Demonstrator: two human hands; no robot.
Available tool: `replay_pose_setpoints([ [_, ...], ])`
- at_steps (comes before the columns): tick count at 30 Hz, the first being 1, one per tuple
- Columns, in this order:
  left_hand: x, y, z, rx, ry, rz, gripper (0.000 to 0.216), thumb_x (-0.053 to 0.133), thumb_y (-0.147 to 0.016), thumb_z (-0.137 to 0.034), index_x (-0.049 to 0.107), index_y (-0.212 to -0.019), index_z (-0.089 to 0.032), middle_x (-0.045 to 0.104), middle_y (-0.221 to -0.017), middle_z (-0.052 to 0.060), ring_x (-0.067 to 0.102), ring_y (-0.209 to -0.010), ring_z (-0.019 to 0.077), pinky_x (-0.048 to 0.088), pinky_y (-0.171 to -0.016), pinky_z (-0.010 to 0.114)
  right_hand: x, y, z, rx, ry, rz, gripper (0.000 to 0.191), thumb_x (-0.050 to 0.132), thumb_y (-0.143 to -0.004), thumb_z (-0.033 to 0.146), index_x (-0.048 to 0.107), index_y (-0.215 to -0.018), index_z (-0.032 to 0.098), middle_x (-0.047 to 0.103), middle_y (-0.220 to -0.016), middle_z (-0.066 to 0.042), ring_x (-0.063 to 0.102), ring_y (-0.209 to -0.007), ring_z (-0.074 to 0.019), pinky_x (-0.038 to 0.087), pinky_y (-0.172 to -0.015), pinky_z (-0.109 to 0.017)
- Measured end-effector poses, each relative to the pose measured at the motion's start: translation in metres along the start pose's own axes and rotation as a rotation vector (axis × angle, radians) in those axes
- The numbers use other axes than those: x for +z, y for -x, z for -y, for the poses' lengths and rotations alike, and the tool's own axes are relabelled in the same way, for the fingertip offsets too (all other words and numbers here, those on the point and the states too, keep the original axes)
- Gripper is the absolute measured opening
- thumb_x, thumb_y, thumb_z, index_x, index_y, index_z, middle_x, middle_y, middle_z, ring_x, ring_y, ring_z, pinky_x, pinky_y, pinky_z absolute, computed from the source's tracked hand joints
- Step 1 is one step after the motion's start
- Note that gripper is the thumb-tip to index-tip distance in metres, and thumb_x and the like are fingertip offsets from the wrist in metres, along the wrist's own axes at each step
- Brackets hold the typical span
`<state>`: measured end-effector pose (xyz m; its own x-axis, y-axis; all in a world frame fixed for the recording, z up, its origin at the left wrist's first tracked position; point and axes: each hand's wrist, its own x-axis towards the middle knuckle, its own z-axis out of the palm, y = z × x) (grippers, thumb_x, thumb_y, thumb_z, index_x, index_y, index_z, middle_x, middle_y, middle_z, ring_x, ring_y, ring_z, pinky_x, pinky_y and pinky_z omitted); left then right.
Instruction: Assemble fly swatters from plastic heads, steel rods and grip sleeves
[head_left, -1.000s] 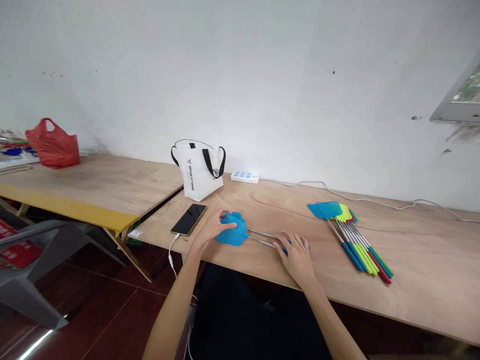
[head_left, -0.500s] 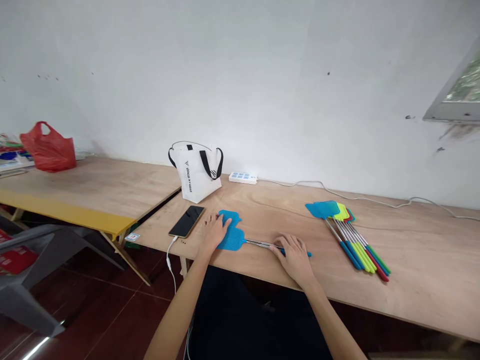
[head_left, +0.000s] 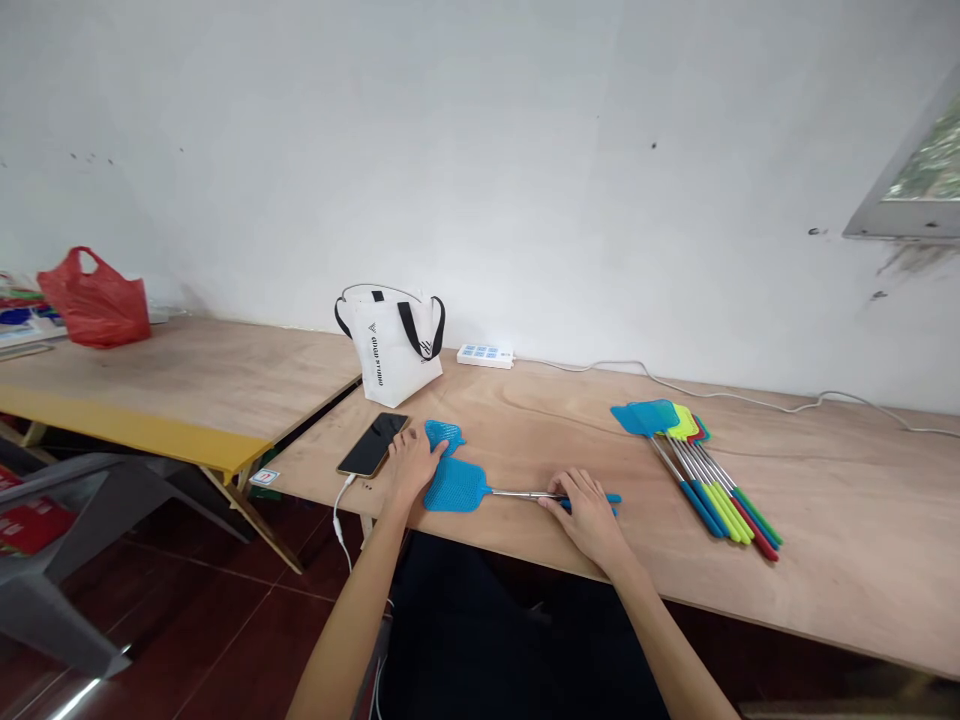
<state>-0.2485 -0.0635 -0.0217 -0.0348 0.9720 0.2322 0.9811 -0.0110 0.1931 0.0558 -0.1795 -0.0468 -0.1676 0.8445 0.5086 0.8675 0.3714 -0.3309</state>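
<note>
Two blue fly swatters lie before me, their mesh heads to the left and handles to the right. My left hand holds the edge of the farther swatter's head, which looks tilted; its fingertips are partly hidden. Closer to me is the second swatter's head, flat on the table. My right hand is curled over the blue handles, whose ends stick out past it. To the right lies a fanned stack of fly swatters in blue, yellow-green, red and green.
A phone on a white cable lies left of my left hand on the wooden table. Behind it stand a white bag and a power strip. A red plastic bag sits on the other table; a grey chair is below.
My left hand has moved slightly left, shifting the farther swatter's head left and tilting it. The two heads have come apart. My right hand has stayed on the handles.
</note>
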Motion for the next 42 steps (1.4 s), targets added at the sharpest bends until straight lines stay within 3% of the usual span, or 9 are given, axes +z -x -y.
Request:
replay_pose_setpoints([
  [4, -0.009, -0.002, 0.007, -0.029, 0.003, 0.034, 0.064, 0.056, -0.093, -0.054, 0.050, -0.140, -0.011, 0.061, -0.127, 0.028, 0.055, -0.120, 0.0447, 0.041, -0.096, 0.049, -0.003, 0.000, 0.003, -0.072, 0.017, 0.045, 0.022, 0.054, -0.100, 0.046, 0.060, -0.093, 0.026, 0.065, -0.095, -0.002, 0.060, -0.091, -0.0205, 0.044, -0.080, -0.035],
  [9, -0.019, -0.007, 0.019, -0.037, 0.126, 0.129, 0.068, 0.067, -0.084, -0.054, 0.050, -0.139, -0.019, 0.060, -0.132, 0.022, 0.055, -0.124, 0.0441, 0.041, -0.098, 0.048, -0.002, 0.000, 0.004, -0.106, 0.040, 0.064, 0.022, 0.058, -0.099, 0.046, 0.063, -0.091, 0.027, 0.065, -0.096, -0.002, 0.060, -0.091, -0.0202, 0.044, -0.079, -0.035],
  [14, -0.017, -0.010, 0.023, -0.044, 0.336, 0.141, 0.082, 0.078, -0.075, -0.047, 0.043, -0.143, -0.016, 0.055, -0.137, 0.021, 0.054, -0.128, 0.0399, 0.043, -0.100, 0.042, 0.002, 0.001, 0.000, -0.091, 0.061, 0.049, 0.022, 0.055, -0.101, 0.045, 0.062, -0.092, 0.026, 0.065, -0.096, -0.003, 0.060, -0.092, -0.0211, 0.043, -0.079, -0.036],
  [19, -0.015, -0.009, 0.011, -0.062, 0.583, -0.119, 0.060, 0.067, -0.085, -0.029, 0.046, -0.140, -0.017, 0.056, -0.137, 0.019, 0.054, -0.129, 0.0391, 0.045, -0.101, 0.045, 0.005, 0.002, -0.001, -0.037, 0.164, -0.015, 0.019, 0.047, -0.103, 0.035, 0.061, -0.094, 0.025, 0.066, -0.097, -0.004, 0.059, -0.094, -0.0233, 0.039, -0.079, -0.037],
  [23, -0.021, -0.008, -0.002, 0.007, 0.840, -0.297, 0.042, 0.059, -0.093, -0.035, 0.051, -0.130, -0.018, 0.063, -0.128, 0.015, 0.059, -0.122, 0.0348, 0.046, -0.101, 0.044, 0.004, 0.001, -0.001, 0.019, 0.214, -0.103, 0.021, 0.042, -0.102, 0.027, 0.061, -0.094, 0.024, 0.067, -0.097, -0.007, 0.058, -0.093, -0.0253, 0.038, -0.077, -0.038],
  [27, -0.033, -0.002, -0.019, 0.064, 1.196, -0.197, 0.041, 0.067, -0.086, -0.043, 0.054, -0.118, -0.021, 0.067, -0.116, 0.009, 0.066, -0.106, 0.0248, 0.052, -0.091, 0.036, -0.002, -0.001, 0.000, 0.056, 0.070, -0.202, 0.024, 0.039, -0.103, 0.026, 0.063, -0.099, 0.024, 0.068, -0.095, -0.007, 0.059, -0.090, -0.0247, 0.042, -0.079, -0.038],
  [32, -0.043, 0.011, -0.044, 0.031, 1.542, -0.021, 0.043, 0.079, -0.075, -0.043, 0.062, -0.106, -0.019, 0.071, -0.110, 0.007, 0.068, -0.100, 0.0221, 0.054, -0.084, 0.031, -0.005, -0.002, 0.002, 0.050, -0.069, -0.251, 0.031, 0.037, -0.106, 0.032, 0.065, -0.118, 0.024, 0.069, -0.097, -0.007, 0.060, -0.091, -0.0247, 0.045, -0.080, -0.038],
  [38, -0.035, 0.012, -0.054, -0.024, 1.680, 0.086, 0.042, 0.085, -0.069, -0.037, 0.066, -0.102, -0.018, 0.072, -0.100, 0.005, 0.069, -0.091, 0.0190, 0.053, -0.078, 0.027, -0.007, -0.002, 0.004, 0.047, -0.062, -0.246, 0.035, 0.036, -0.107, 0.034, 0.063, -0.126, 0.026, 0.070, -0.099, -0.006, 0.061, -0.092, -0.0234, 0.047, -0.080, -0.036],
  [42, -0.026, 0.006, -0.051, -0.080, 1.714, 0.105, 0.043, 0.088, -0.065, -0.036, 0.066, -0.099, -0.018, 0.073, -0.098, 0.005, 0.070, -0.088, 0.0185, 0.054, -0.077, 0.027, -0.002, 0.000, 0.002, 0.094, 0.152, -0.210, 0.033, 0.040, -0.105, 0.038, 0.066, -0.116, 0.021, 0.068, -0.099, -0.009, 0.060, -0.095, -0.0250, 0.043, -0.080, -0.037],
])
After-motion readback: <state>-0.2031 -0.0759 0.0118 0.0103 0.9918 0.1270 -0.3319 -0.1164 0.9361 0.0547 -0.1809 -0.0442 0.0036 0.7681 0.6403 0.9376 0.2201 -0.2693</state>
